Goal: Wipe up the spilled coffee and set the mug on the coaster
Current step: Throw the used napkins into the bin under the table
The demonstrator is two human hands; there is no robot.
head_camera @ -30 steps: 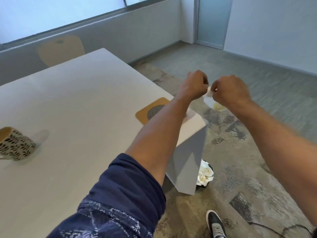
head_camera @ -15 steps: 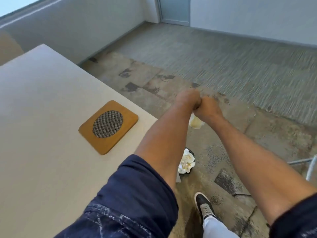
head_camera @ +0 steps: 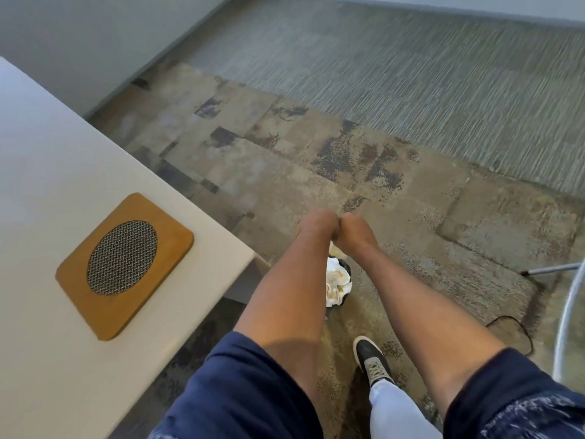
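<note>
Used tissue held over the floor bin, ready to drop

Both fists are pressed knuckle to knuckle beyond the table's (head_camera: pixel 196 217) right corner: the left hand (head_camera: pixel 318 224) and right hand (head_camera: pixel 356 229) are closed together on a small stained tissue (head_camera: pixel 333 248), only a scrap of which shows beneath them. Directly below sits the bin (head_camera: pixel 346 268), already stuffed with crumpled tissues (head_camera: pixel 337 282). To do this step well, the person should lower the wad close over the bin's mouth before releasing, so it does not bounce off the full pile onto the carpet (head_camera: pixel 411 217). The coaster (head_camera: pixel 123 264) lies bare near the table's right edge; the mug is out of view.
</note>
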